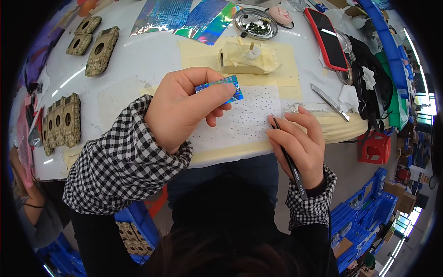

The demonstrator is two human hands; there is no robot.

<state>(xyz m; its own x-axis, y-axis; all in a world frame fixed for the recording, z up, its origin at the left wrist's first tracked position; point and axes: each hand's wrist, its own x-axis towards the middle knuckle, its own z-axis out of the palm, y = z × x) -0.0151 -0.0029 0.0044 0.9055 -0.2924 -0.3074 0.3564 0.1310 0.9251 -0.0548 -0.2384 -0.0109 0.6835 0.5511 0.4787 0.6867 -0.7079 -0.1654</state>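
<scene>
My left hand (pixel 184 104) is closed on a small shiny blue holographic piece (pixel 238 92), pinched between thumb and fingers above the table. In my right hand (pixel 302 145) is a pair of black tweezers (pixel 290 164), its tips pointing up and away from me. Under and between both hands lies a white sheet (pixel 254 115) dotted with many tiny dark specks. Just beyond it stands a tape-covered block (pixel 247 57) with a small white bottle-like piece (pixel 254 52) on top.
Camouflage-patterned casings (pixel 102 51) lie at the left, with more (pixel 62 121) nearer. Holographic sheets (pixel 161 17) and a round dish (pixel 256 24) of small dark parts sit at the back. A red-cased phone (pixel 326 39) and a metal blade-like tool (pixel 330 101) lie right.
</scene>
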